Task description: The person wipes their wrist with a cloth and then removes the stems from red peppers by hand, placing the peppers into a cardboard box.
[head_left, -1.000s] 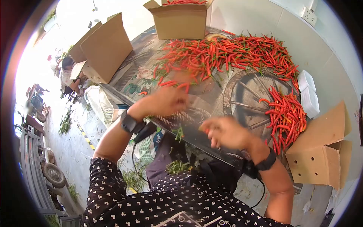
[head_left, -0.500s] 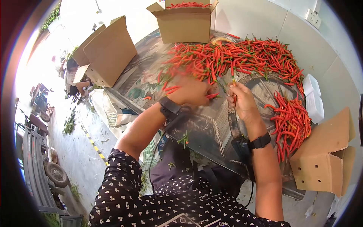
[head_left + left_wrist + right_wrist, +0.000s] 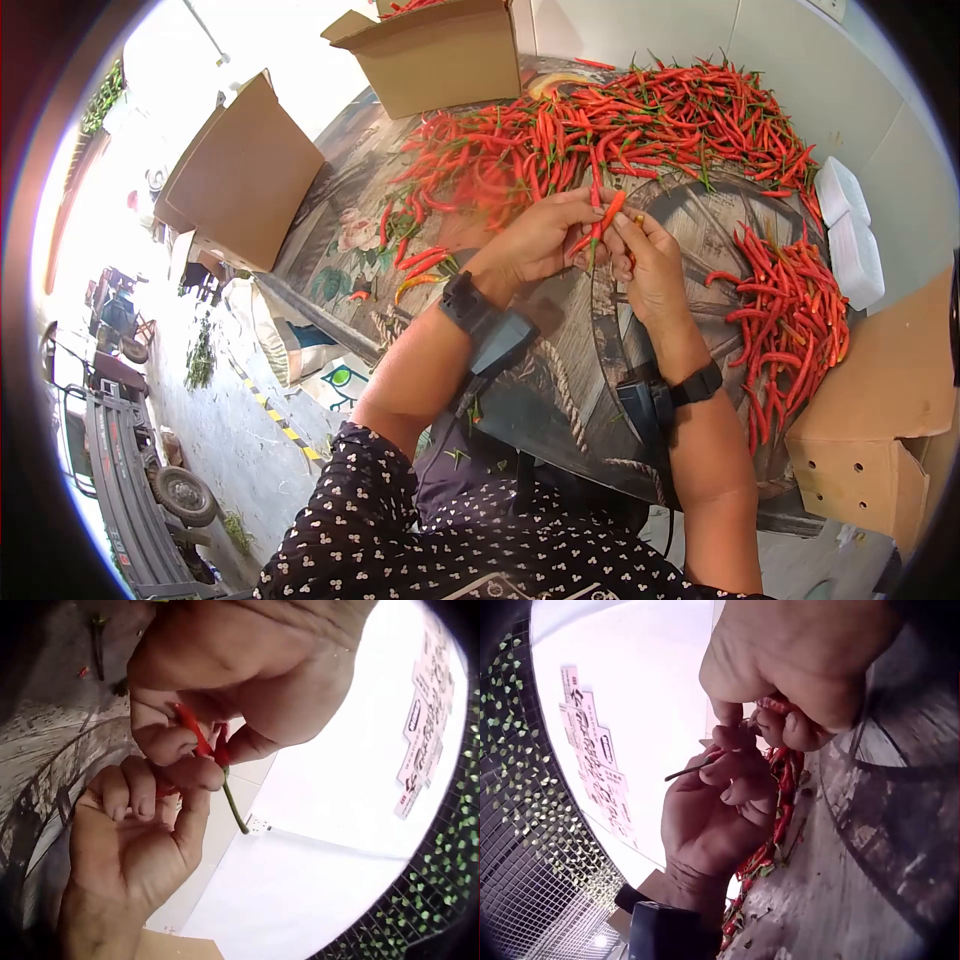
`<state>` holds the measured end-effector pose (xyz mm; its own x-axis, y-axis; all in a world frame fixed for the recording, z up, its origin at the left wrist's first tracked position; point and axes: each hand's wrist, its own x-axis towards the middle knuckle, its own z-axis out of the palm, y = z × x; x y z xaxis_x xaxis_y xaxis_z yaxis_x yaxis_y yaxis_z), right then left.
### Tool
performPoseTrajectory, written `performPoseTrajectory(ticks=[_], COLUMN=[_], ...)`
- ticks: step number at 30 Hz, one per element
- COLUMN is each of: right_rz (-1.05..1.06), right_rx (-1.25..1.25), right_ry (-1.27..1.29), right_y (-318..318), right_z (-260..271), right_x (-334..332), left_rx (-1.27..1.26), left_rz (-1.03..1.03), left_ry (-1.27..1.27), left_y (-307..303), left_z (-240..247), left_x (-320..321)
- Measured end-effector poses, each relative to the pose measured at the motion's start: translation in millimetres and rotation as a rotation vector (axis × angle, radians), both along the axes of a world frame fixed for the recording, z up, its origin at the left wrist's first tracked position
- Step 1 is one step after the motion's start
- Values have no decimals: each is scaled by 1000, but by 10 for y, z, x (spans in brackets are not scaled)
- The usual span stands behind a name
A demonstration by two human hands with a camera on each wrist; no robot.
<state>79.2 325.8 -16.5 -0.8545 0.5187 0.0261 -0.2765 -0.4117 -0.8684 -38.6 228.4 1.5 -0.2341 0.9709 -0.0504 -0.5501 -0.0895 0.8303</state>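
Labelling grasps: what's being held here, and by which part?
A red chilli: left hand and right hand both pinch its red body by the stem end; the green stem sticks out free.

Held chilli: smooth, glossy red skin; its stem: matt green; heaped chillies: equally shiny and smooth; table top: smooth printed surface with a slight sheen; cardboard boxes: dull, matt brown paperboard; white trays: matt, foam-like; wrist straps: matt black, plastic or rubber; sleeve: soft printed cloth.
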Motion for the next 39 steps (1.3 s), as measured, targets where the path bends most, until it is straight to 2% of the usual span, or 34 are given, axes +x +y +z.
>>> performPoseTrajectory(ticks=[3,5,9,11,12,14,15,16,17,18,19,20,21,23,26,30,35,39], right_rz=[13,44,27,56,59,-98,-97,-82,-64,-60,141,340,338,627,735,664,704,685], right_rx=[23,127,110,6,6,2,4,267,530,532,351,167,172,15,-110,-16,85,42], right_ry=[1,-20,-72,104,102,73,73,77,82,88,104,116,118,79,117,132,7,-12], right_y=[17,11,-112,-110,-88,-22,-18,-24,-45,-97,-175,-251,-329,-446,-460,-487,-478,-487], right_z=[-57,-55,43,7,-1,-9,-12,-19,-20,-15,-1,16,51,132,161,135,154,134], right_x=[-3,-12,11,1,9,40,50,58,62,50,32,25,31,55,91,112,131,125], left_rx=[41,46,61,72,61,51,27,2,4,55,109,180,184,242,328,372,376,391], left_rz=[-49,-66,-150,-183,-130,-76,141,360,366,417,462,415,413,398,309,317,293,313], left_ry=[-54,-88,-10,17,64,113,121,127,128,-61,-248,-346,-344,-484,-483,-530,-549,-653], left_y=[-8,-25,-90,-106,-98,-84,-59,-63,-83,-88,-78,-80,-74,-79,-84,-51,-67,-85], left_z=[-48,-42,-29,-48,-66,-51,-35,-14,0,25,54,71,62,165,246,254,195,214], left_x=[-11,-24,-38,-77,-108,-94,-68,-49,-62,-103,-154,-205,-196,-90,-19,-17,-7,-25])
